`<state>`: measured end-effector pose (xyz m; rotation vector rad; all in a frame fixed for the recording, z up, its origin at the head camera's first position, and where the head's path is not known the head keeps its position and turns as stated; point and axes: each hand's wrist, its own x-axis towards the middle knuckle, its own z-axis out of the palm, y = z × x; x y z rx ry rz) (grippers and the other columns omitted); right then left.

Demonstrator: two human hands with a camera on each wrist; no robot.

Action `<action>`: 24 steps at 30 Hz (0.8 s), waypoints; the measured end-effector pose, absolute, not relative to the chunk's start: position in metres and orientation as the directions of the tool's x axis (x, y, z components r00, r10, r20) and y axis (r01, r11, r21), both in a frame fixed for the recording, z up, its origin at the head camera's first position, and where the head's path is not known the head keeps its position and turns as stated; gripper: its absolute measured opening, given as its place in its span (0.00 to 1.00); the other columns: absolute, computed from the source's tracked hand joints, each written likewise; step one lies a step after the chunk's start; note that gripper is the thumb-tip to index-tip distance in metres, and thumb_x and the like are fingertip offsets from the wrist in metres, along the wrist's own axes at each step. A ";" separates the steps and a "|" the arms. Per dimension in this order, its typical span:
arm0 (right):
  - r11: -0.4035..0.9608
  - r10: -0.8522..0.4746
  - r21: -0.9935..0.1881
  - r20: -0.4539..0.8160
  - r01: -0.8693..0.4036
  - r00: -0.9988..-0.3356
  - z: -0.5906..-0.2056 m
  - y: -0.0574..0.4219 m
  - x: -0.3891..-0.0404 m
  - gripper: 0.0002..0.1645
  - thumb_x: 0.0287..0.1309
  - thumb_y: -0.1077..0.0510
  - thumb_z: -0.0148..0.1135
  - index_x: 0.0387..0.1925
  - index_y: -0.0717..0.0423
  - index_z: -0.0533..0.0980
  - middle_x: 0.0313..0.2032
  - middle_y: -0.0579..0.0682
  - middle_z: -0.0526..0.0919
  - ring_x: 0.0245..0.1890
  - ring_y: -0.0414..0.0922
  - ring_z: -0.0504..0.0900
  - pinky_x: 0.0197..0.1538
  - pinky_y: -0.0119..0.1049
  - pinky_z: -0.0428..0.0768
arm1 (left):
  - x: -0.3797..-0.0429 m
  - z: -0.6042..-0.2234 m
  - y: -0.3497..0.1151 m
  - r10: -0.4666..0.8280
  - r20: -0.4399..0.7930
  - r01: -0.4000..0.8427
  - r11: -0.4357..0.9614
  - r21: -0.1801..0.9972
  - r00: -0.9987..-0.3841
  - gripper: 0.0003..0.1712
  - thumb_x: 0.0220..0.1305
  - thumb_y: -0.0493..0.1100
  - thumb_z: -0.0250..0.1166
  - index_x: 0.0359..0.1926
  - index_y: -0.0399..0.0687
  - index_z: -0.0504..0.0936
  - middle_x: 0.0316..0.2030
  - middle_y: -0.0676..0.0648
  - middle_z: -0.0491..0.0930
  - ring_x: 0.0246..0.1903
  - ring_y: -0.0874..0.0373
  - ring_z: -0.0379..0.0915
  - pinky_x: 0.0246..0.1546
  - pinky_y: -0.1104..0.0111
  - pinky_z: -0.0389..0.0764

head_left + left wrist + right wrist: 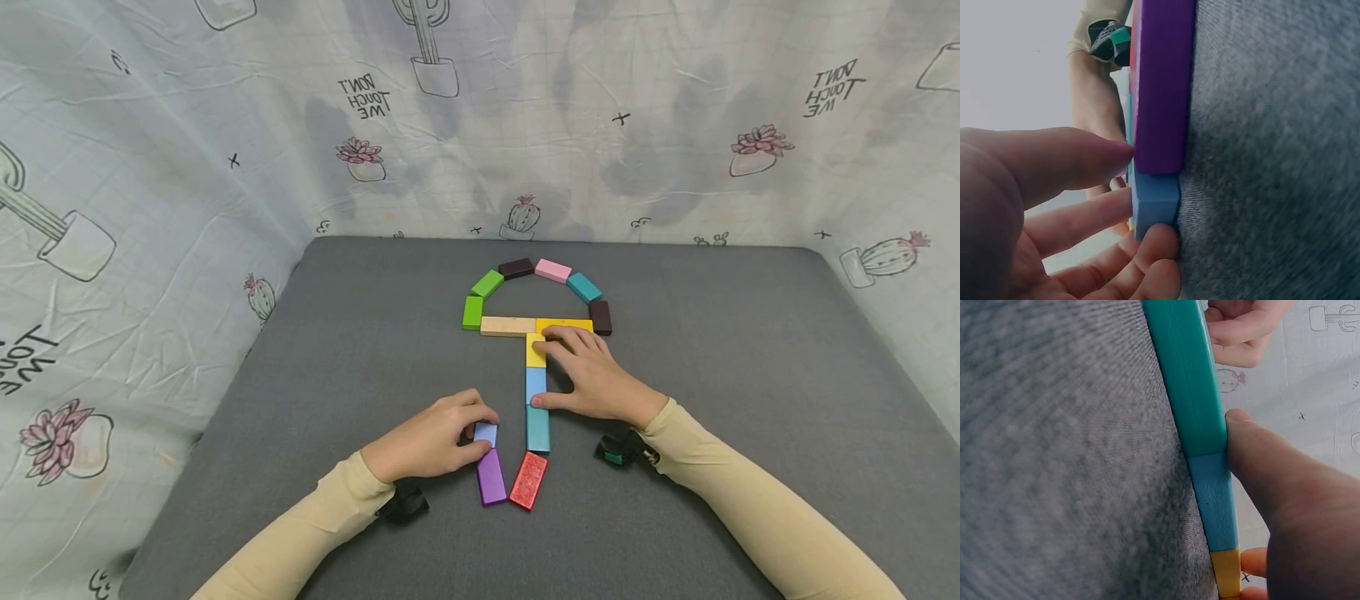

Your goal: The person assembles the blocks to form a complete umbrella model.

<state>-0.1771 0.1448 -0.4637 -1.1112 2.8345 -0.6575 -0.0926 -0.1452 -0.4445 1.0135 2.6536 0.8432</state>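
In the head view, my left hand [438,433] holds a small light blue block [486,434] between thumb and fingers, at the far end of a purple block [492,478]. The left wrist view has fingertips at the light blue block's [1157,203] end and the thumb beside the purple block [1163,87]. My right hand [600,375] lies over a straight column, its fingers spread. Its thumb touches where a blue block [536,385] meets a teal block [537,428]; a fingertip rests on a yellow block [535,353]. A red block [528,481] slants below the column.
Beyond the column, a wooden block [507,327] and a longer yellow block [562,323] form a bar. Green, dark brown, pink [553,270] and teal blocks arch over it. All lie on a grey table [360,333] with a printed cloth [562,150] behind.
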 end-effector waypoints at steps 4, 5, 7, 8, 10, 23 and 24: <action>0.657 -0.654 -0.393 0.126 -0.643 -0.746 -0.463 0.145 -0.177 0.51 0.57 0.31 0.72 0.74 0.53 0.69 0.74 0.59 0.63 0.74 0.64 0.59 0.71 0.69 0.56 | -0.093 -0.445 -0.144 0.653 0.034 0.552 0.611 0.568 -0.757 0.14 0.67 0.39 0.68 0.54 0.46 0.86 0.38 0.53 0.74 0.32 0.64 0.71 0.34 0.74 0.74; 0.657 -0.654 -0.392 0.126 -0.643 -0.746 -0.463 0.145 -0.176 0.51 0.57 0.31 0.72 0.74 0.53 0.69 0.74 0.59 0.63 0.74 0.64 0.59 0.71 0.69 0.56 | -0.093 -0.445 -0.144 0.652 0.034 0.552 0.611 0.567 -0.757 0.14 0.67 0.39 0.68 0.53 0.46 0.86 0.38 0.53 0.74 0.32 0.64 0.71 0.34 0.74 0.74; 0.657 -0.655 -0.391 0.128 -0.645 -0.745 -0.463 0.144 -0.176 0.51 0.57 0.31 0.72 0.74 0.53 0.69 0.74 0.59 0.63 0.73 0.64 0.59 0.71 0.69 0.56 | -0.093 -0.445 -0.144 0.651 0.035 0.551 0.611 0.569 -0.758 0.14 0.67 0.39 0.68 0.53 0.45 0.86 0.38 0.53 0.74 0.32 0.63 0.71 0.34 0.74 0.74; 0.657 -0.655 -0.389 0.129 -0.646 -0.744 -0.463 0.144 -0.176 0.51 0.57 0.31 0.72 0.74 0.53 0.69 0.74 0.59 0.63 0.73 0.64 0.59 0.71 0.69 0.56 | -0.093 -0.445 -0.144 0.651 0.035 0.551 0.611 0.569 -0.758 0.14 0.67 0.39 0.68 0.53 0.45 0.86 0.38 0.53 0.75 0.32 0.63 0.71 0.34 0.74 0.74; 0.656 -0.656 -0.388 0.131 -0.648 -0.743 -0.463 0.145 -0.176 0.52 0.57 0.31 0.72 0.74 0.53 0.69 0.74 0.59 0.63 0.73 0.64 0.60 0.71 0.69 0.56 | -0.093 -0.445 -0.144 0.649 0.031 0.548 0.614 0.568 -0.760 0.14 0.68 0.39 0.68 0.53 0.45 0.86 0.38 0.52 0.75 0.32 0.63 0.71 0.34 0.74 0.74; 0.655 -0.658 -0.380 0.136 -0.653 -0.740 -0.466 0.145 -0.178 0.52 0.58 0.30 0.72 0.74 0.53 0.68 0.74 0.59 0.63 0.73 0.64 0.60 0.71 0.70 0.56 | -0.092 -0.446 -0.143 0.650 0.005 0.532 0.617 0.579 -0.760 0.15 0.69 0.42 0.69 0.55 0.49 0.86 0.39 0.54 0.74 0.32 0.63 0.70 0.34 0.73 0.74; 0.655 -0.658 -0.380 0.137 -0.653 -0.740 -0.466 0.146 -0.178 0.52 0.58 0.30 0.72 0.74 0.53 0.68 0.74 0.59 0.63 0.73 0.64 0.60 0.71 0.70 0.56 | -0.092 -0.446 -0.142 0.649 0.005 0.531 0.618 0.580 -0.760 0.15 0.69 0.42 0.69 0.55 0.49 0.86 0.38 0.54 0.74 0.32 0.63 0.70 0.34 0.73 0.74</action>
